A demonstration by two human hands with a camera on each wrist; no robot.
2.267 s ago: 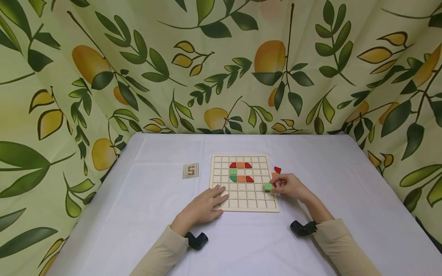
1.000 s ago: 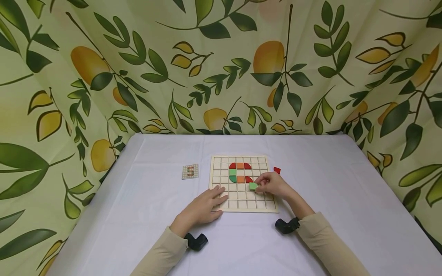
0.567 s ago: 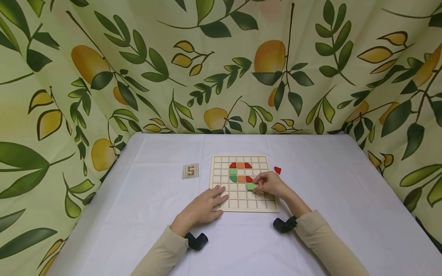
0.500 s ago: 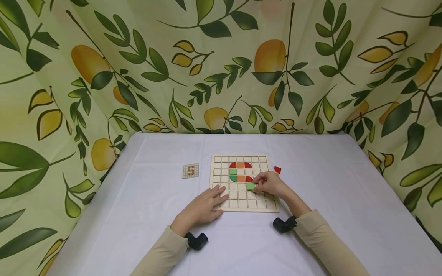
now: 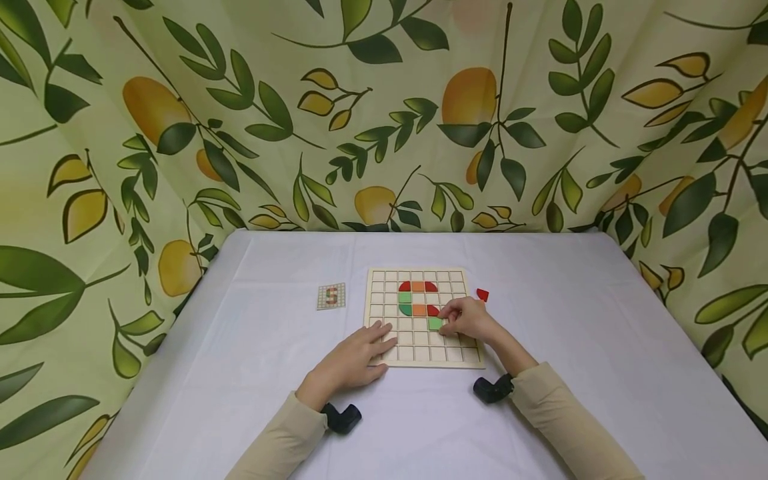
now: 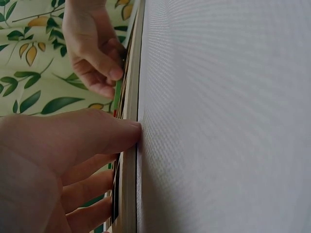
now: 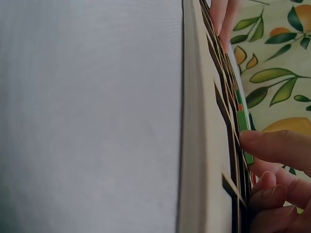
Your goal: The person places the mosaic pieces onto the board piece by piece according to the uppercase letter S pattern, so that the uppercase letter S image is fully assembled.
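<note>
Near the middle of the worktop (image 5: 258,333), a square grid board (image 5: 420,353), with coloured pieces in part of its cells. Already in place, in the filled row nearest to the far edge: two red quarter-rounds (image 5: 405,287) with an orange square (image 5: 418,287) between them. Next, a light green square (image 5: 405,298) alone; then a dark green quarter-round (image 5: 405,311), a second orange square (image 5: 419,310) and a third red quarter-round (image 5: 433,311).

In the right hand (image 5: 471,319), pinched between thumb and finger, a green tile (image 5: 435,324), at the cell beside the third red quarter-round, toward the board's near edge. Looks flat there; cannot tell how fully seated. With the left hand (image 5: 355,358), holds nothing: fingers spread on the board by its near left corner, thumb tip at the near edge.

Judging by the S-like figure on the small card (image 5: 331,296), left of the board's left edge, more than half done; probably left, the last curve toward the near edge. Perhaps for this, a loose red piece (image 5: 483,295) near the board's right edge.

Hidden behind the right hand: part of that edge, possibly with further pieces. Too small for certainty: the card's colours. Cut off: the worktop's near edge. In both wrist views, the board almost edge-on, with pieces only as thin strips.
</note>
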